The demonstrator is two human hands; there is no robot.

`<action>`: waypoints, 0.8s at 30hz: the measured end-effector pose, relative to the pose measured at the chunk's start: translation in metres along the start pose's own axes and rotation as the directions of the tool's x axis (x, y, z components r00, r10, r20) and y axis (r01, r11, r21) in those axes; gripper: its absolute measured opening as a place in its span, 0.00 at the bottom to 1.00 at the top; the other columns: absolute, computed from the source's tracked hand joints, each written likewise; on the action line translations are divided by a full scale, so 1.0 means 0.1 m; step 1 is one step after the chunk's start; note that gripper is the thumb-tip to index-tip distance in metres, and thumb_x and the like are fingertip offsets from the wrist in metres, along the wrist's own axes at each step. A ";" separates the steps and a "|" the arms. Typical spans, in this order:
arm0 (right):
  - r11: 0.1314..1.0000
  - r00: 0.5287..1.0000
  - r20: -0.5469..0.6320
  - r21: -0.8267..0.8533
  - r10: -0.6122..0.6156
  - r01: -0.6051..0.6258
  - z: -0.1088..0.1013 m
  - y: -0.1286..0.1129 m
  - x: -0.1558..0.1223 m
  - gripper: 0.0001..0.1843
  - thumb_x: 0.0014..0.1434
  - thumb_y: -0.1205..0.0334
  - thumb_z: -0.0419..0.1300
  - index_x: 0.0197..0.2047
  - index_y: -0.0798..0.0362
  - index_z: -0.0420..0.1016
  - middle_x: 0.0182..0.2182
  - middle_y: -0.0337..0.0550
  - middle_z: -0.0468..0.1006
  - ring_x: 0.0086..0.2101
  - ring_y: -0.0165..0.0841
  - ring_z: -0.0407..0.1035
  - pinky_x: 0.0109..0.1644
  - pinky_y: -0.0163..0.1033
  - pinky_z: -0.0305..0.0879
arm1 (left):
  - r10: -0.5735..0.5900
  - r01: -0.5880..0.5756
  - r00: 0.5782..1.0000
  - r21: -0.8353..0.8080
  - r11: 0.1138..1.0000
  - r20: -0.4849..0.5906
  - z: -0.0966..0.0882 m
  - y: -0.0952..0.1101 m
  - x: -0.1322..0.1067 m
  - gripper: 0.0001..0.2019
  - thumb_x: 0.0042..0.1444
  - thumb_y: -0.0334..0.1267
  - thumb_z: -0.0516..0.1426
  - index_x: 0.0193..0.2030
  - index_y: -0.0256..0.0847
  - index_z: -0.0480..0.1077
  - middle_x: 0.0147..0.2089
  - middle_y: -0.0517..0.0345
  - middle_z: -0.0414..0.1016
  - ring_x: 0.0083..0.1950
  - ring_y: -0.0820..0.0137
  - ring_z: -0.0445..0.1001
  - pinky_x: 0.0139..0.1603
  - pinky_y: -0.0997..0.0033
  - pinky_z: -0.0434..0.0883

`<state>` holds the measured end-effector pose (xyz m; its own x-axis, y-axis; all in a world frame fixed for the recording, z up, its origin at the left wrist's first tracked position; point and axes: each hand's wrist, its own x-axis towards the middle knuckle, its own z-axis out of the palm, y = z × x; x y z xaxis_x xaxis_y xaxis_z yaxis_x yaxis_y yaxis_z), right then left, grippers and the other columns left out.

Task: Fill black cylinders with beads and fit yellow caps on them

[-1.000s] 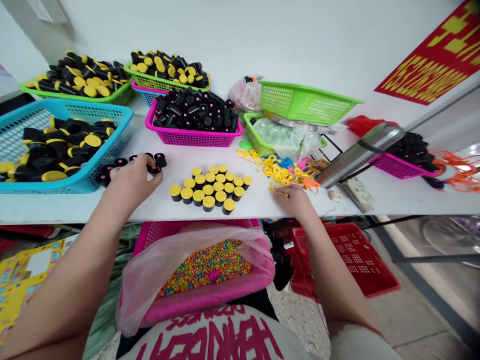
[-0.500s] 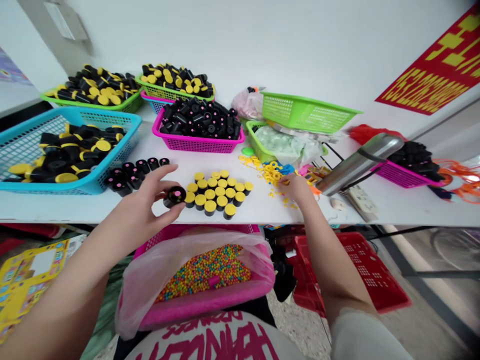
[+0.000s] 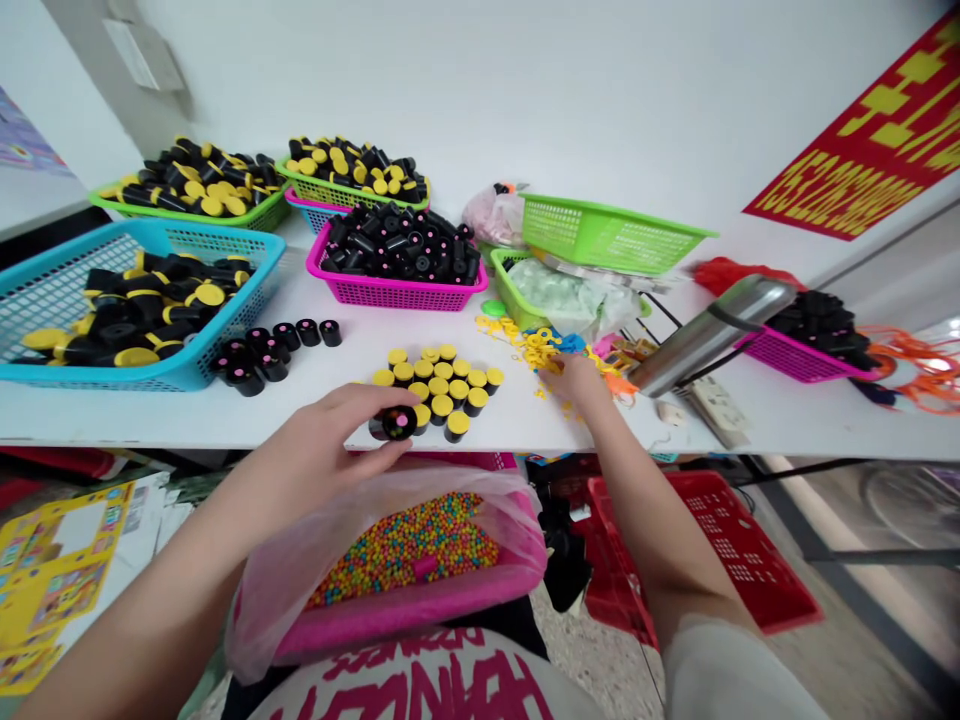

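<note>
Left hand [image 3: 330, 450] at lower centre, fingertips pinched on a black cap with pink centre [image 3: 398, 423], tilted open-side out, beside the yellow-topped caps [image 3: 439, 380]. Right hand [image 3: 581, 380] right of centre, fingers curled into yellow rings [image 3: 541, 350]; grip unclear.

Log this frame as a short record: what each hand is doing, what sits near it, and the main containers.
left hand: holds a black cap by its sides, above the table's near edge
right hand: rests in a scatter of yellow rings; grip unclear
table centre: cluster of yellow-topped caps, upright
below table: pink basket lined with a bag of coloured beads
left side: blue basket of black and yellow pieces
</note>
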<state>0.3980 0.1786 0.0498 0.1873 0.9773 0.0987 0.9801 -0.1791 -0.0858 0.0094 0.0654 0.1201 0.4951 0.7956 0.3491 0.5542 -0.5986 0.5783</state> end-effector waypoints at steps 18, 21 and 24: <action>0.133 0.634 -0.756 0.620 -0.162 0.773 -0.68 -1.37 -1.05 0.08 0.57 0.63 0.68 0.40 0.41 0.80 0.43 0.37 0.81 0.43 0.36 0.77 0.44 0.44 0.78 | 0.003 -0.072 0.995 -0.667 0.742 -0.104 0.28 0.29 0.21 0.15 0.62 0.46 0.59 0.49 0.42 0.61 0.48 0.52 0.73 0.46 0.69 0.73 0.45 0.67 0.71; 0.035 0.532 -0.821 0.537 -0.207 0.843 -0.48 -1.56 -1.28 0.15 0.60 0.67 0.65 0.46 0.37 0.81 0.45 0.37 0.82 0.44 0.36 0.77 0.49 0.48 0.78 | 0.041 -0.134 0.987 -0.651 0.747 -0.156 0.41 0.18 0.13 0.19 0.66 0.51 0.52 0.58 0.44 0.58 0.48 0.51 0.69 0.46 0.68 0.70 0.46 0.66 0.70; 0.010 0.476 -0.846 0.488 -0.239 0.873 -0.34 -1.59 -1.34 0.21 0.62 0.71 0.61 0.53 0.38 0.79 0.46 0.39 0.82 0.47 0.38 0.76 0.52 0.51 0.77 | 0.072 -0.140 0.989 -0.690 0.710 -0.126 0.50 0.10 0.05 0.21 0.69 0.51 0.46 0.64 0.47 0.51 0.44 0.55 0.68 0.41 0.71 0.69 0.46 0.68 0.69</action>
<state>0.2198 0.0727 0.0835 -0.0887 0.4127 0.9065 0.1414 0.9061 -0.3987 0.0515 0.0585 0.0909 0.4451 0.7558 0.4802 -0.1372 -0.4724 0.8707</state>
